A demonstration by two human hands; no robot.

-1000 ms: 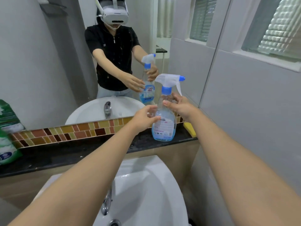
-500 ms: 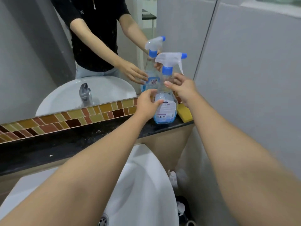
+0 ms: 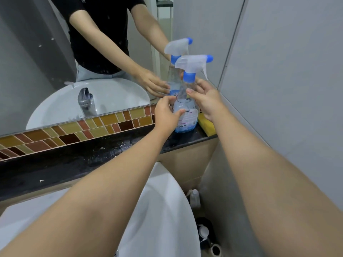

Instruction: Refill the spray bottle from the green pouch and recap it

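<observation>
A clear spray bottle with a little blue liquid stands upright on the black ledge, at its right end. Its white trigger head with a blue collar is on the neck. My left hand wraps the bottle's lower body from the left, thumb across the front. To the right of the neck, my right hand has its fingers spread, with the index fingertip at the neck. The green pouch is out of view.
A yellow sponge lies on the ledge right of the bottle, against the grey wall. The mirror behind reflects my arms and the tap. The white sink is below. Small containers stand on the floor beside it.
The view has tilted down and shifted right, so the pouch at the left edge has left the frame. My left hand has closed around the bottle's body. The bottle stays on the ledge.
</observation>
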